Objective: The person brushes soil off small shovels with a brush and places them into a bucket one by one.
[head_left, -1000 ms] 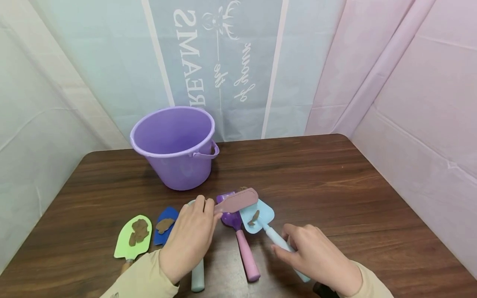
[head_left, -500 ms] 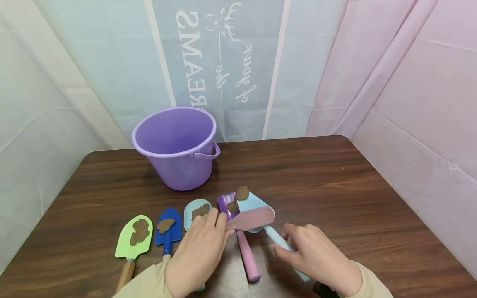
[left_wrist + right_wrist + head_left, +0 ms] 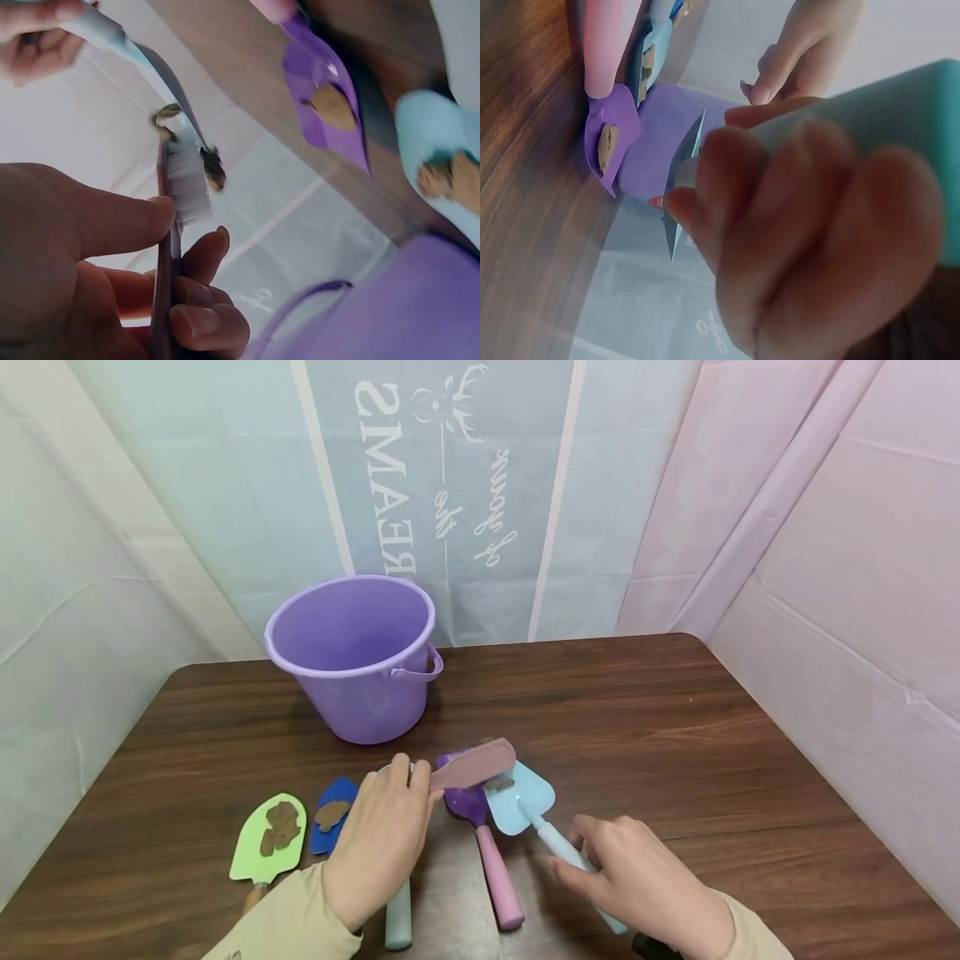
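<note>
My left hand [image 3: 382, 847] grips a brush with a pink back [image 3: 480, 763] and white bristles [image 3: 189, 184]. The bristles lie against the blade of a light-blue hand shovel [image 3: 534, 793], whose handle my right hand [image 3: 637, 875] holds. Brown clay-like bits [image 3: 214, 169] sit on that blade by the bristles, partly covered by the brush in the head view. Just left of it is a purple scoop [image 3: 467, 805] with a pink handle, bearing a brown lump [image 3: 332, 107]. A pale-blue shovel [image 3: 399, 917] with brown lumps is mostly hidden beneath my left hand in the head view.
Behind the shovels stands a purple bucket [image 3: 360, 693] with its handle hanging on the right. A green shovel [image 3: 251, 852] and a blue shovel [image 3: 324, 839], each with brown lumps, lie at left on the wooden table [image 3: 675, 727]. Fabric walls enclose the table.
Over the last second the brush went down and right across the light-blue blade, then back up and left toward its far edge. My right hand and its shovel stay nearly still.
</note>
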Motion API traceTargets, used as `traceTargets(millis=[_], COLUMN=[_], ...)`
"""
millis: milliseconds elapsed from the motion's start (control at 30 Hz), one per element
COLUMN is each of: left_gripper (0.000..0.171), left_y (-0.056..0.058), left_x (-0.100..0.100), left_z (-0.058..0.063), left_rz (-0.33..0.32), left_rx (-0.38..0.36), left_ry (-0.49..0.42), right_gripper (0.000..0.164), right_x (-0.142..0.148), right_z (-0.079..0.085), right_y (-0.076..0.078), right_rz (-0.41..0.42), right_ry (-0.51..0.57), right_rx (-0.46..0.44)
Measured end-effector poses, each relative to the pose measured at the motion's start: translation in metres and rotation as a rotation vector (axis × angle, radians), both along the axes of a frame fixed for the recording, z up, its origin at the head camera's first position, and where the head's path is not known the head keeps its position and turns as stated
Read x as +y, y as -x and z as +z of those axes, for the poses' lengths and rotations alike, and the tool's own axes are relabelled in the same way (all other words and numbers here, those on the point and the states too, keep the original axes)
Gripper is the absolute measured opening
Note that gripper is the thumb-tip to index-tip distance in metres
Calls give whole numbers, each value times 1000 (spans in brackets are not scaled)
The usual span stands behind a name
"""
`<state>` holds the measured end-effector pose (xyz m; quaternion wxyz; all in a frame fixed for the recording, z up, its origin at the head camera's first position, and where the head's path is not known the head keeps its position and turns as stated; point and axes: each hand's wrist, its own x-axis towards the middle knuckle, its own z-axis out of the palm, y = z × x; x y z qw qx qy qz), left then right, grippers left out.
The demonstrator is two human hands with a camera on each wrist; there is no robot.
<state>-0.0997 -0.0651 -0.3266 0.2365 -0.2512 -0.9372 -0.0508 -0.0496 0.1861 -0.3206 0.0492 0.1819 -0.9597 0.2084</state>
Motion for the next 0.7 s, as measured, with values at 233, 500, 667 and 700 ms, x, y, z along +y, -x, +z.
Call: traceTargets(millis=[233, 500, 667, 700], left_gripper=[27, 30, 28, 28], left_y=[5, 7, 5, 4], left_x=[-2, -6, -6, -6], left_z=[-1, -1, -1, 0], left_rz=[11, 54, 32, 31], left_rx=[20, 52, 14, 12], left_ry=[-18, -31, -37, -39], right_gripper=[28, 28, 28, 28], right_x=[1, 4, 5, 6], right_z=[1, 2, 1, 1], right_y=[0, -2, -2, -1], right_rz=[4, -16, -18, -19], right_ry=[-11, -25, -32, -32], right_rx=[-17, -54, -44, -38])
